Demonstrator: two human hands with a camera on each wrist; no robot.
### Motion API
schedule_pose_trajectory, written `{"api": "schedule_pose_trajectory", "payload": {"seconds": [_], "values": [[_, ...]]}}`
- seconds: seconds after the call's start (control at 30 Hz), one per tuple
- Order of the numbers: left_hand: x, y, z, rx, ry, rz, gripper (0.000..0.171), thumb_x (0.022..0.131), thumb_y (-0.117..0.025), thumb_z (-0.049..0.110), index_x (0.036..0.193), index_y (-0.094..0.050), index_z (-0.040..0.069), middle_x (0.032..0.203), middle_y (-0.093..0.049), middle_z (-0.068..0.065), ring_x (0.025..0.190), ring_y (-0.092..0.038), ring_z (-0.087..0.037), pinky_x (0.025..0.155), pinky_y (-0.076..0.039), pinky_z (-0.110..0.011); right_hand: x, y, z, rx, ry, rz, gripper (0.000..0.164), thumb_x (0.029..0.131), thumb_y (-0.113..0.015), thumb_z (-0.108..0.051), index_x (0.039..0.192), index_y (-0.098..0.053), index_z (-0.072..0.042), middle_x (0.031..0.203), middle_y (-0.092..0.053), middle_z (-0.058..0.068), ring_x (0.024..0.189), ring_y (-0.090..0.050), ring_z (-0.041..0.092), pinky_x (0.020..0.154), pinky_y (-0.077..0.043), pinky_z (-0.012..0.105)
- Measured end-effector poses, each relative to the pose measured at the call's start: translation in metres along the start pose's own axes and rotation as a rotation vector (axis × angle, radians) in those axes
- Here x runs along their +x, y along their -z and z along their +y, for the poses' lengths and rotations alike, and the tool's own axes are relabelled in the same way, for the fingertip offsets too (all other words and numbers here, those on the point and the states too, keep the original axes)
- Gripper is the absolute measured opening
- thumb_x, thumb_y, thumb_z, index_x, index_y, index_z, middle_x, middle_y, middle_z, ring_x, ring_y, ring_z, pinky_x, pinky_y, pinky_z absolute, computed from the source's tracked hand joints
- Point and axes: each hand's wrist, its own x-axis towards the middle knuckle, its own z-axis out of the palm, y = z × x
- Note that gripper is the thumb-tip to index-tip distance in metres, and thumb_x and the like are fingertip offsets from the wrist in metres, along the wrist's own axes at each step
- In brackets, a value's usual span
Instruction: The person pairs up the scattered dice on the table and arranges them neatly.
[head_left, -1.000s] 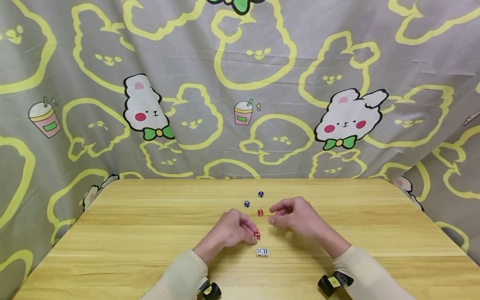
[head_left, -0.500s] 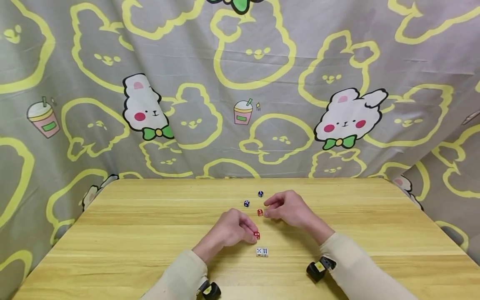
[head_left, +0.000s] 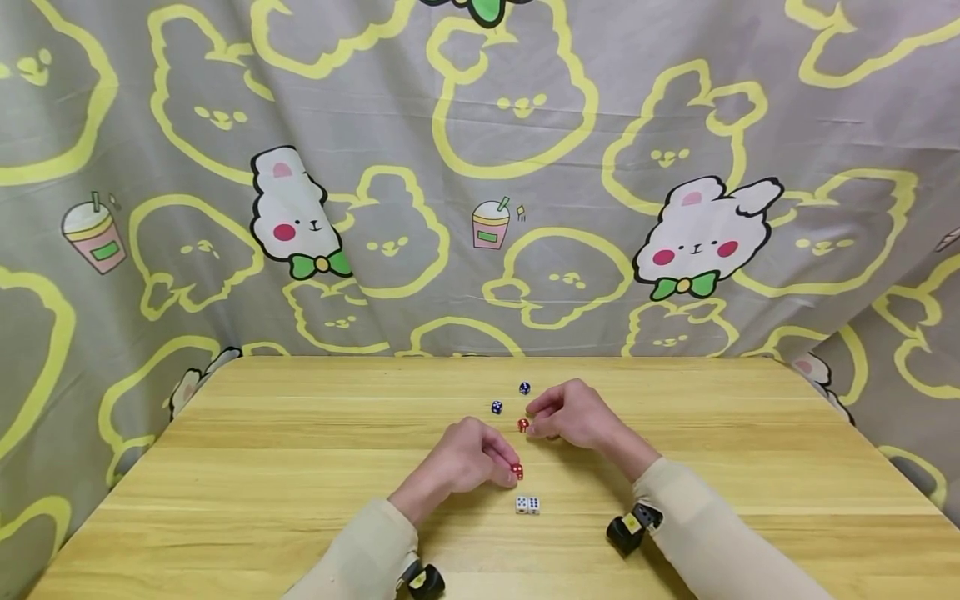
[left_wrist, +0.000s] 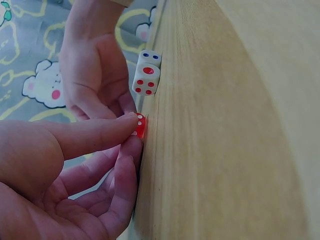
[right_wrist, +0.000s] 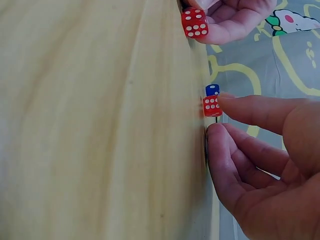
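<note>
The right hand (right_wrist: 265,155) is poising its thumb (right_wrist: 255,109) beside a red die (right_wrist: 211,106); a blue die (right_wrist: 212,90) is peeking past! Above the grip, the left hand (right_wrist: 235,21) is holding a second red die (right_wrist: 195,22)!

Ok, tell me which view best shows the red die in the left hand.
The right wrist view: there the red die looks largest, with two dotted faces clear. In the left wrist view the thumb covers part of it; the head view shows it tiny, held by the left hand.
</note>
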Motion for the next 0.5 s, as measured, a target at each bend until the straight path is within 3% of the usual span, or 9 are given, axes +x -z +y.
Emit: {"api": "schedule_pose_trajectory", "payload": {"seconds": [0.5], "values": [[0.0015, -0.0009, 0.0001, 0.002, 0.012, 0.001, 0.015, 0.079, -0.091, 0.002, 0.083, -0.079, 0.01, 0.075, -0.076, 0.0, 0.074, -0.064, -0.013, 0.074, -0.046, -0.026, 0.004, -0.0015, -0.0012, 0.022, -0.019, -0.042, 0.019, 0.085, -0.088, -0.008, 0.102, -0.081, -0.006, 0.09, -0.081, 0.002, 0.079, -0.064, 0.015, 0.068, -0.051, 0.026]]}}
